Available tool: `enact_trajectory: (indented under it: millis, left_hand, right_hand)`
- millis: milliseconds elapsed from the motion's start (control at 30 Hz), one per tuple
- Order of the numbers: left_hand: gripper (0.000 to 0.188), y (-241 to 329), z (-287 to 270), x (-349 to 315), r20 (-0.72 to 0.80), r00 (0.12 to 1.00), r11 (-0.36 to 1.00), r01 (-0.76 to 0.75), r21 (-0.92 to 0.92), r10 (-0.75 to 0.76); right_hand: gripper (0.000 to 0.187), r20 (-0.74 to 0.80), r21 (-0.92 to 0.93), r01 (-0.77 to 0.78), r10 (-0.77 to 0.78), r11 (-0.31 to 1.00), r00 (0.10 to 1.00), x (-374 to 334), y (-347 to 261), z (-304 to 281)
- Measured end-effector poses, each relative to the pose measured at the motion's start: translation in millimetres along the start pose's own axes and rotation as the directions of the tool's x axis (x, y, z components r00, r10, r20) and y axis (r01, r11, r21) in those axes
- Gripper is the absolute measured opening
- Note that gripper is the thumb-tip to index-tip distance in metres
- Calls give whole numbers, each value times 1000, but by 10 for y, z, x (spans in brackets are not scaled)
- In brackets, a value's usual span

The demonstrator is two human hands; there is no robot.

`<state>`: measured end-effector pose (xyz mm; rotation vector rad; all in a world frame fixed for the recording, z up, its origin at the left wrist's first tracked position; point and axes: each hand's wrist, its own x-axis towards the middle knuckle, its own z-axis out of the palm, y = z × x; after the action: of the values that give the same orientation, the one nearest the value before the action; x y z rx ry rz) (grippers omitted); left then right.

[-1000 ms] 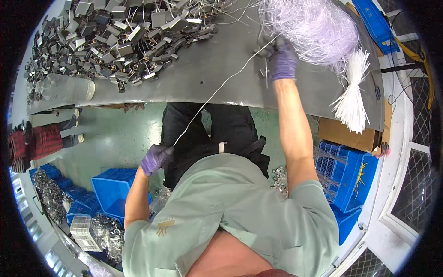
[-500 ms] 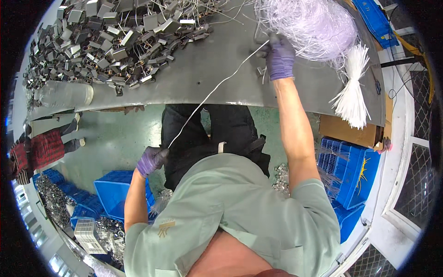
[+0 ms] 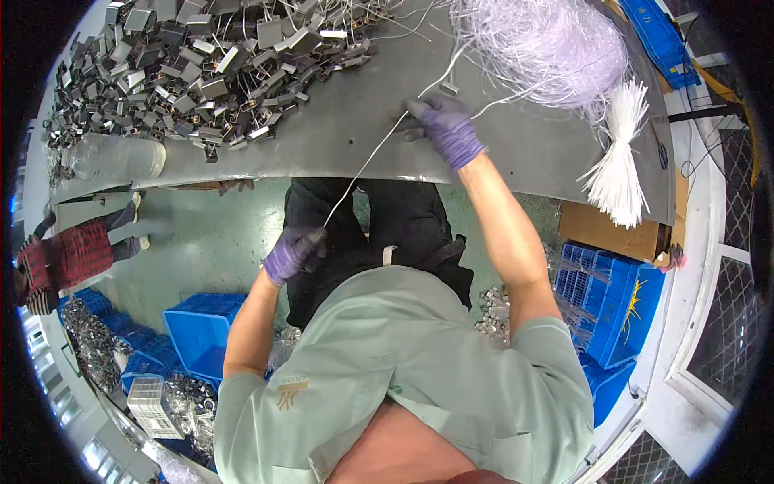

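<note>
A thin white cord (image 3: 363, 171) runs slantwise from my left hand up over the table edge to my right hand and on toward the far tangle of strands. My left hand (image 3: 292, 255), in a purple glove, is closed on the cord's near end in front of my lap. My right hand (image 3: 448, 131), gloved alike and a little blurred, pinches the cord at its fingertips above the grey table (image 3: 322, 141). A small metal piece (image 3: 449, 87) lies just beyond it. Another white strand (image 3: 504, 101) passes to the right of this hand.
Grey metal-cased parts (image 3: 185, 77) are heaped at the table's left, beside a clear plastic bottle (image 3: 117, 157). A pale translucent strand tangle (image 3: 544, 48) and a white cord bundle (image 3: 619, 153) lie right. Blue crates (image 3: 609, 302) flank me; a person (image 3: 76, 258) is at far left.
My right hand has moved left and nearer along the cord, away from the strand tangle. My left hand has shifted slightly right and up, still holding the cord's end.
</note>
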<state>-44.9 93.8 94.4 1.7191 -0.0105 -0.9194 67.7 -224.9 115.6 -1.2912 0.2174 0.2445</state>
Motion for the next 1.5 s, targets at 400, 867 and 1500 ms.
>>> enact_trajectory:
  millis: [400,867,1500]
  left_hand:
    - [46,328,76,337,-163,971,982,-158,103,173]
    - [40,587,107,632,-124,967,788,-253,-562,222]
    - [62,831,479,1382,-250,949,516,-314,-797,191]
  right_hand:
    - [32,41,-271,60,-50,961,998,-114,-67,78]
    - [24,71,-305,78,-59,949,996,-178,-235,289]
    - [27,92,-578,155,-125,801,988,-341,102,573]
